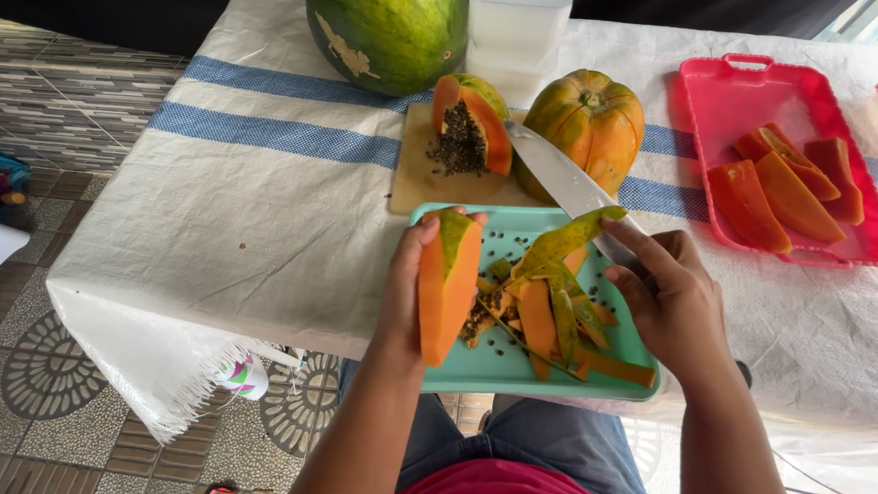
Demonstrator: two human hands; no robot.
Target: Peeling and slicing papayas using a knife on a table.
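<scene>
Gripping smooth tapered papaya wedge (446, 289)

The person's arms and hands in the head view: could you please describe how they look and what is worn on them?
Both forearms are bare, with no sleeves in view. The left hand and the right hand wear no gloves, and no rings, watch or bracelets are visible.

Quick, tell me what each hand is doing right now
Left hand: closed on a papaya wedge, held over the teal tray.
Right hand: closed on a knife.
</scene>
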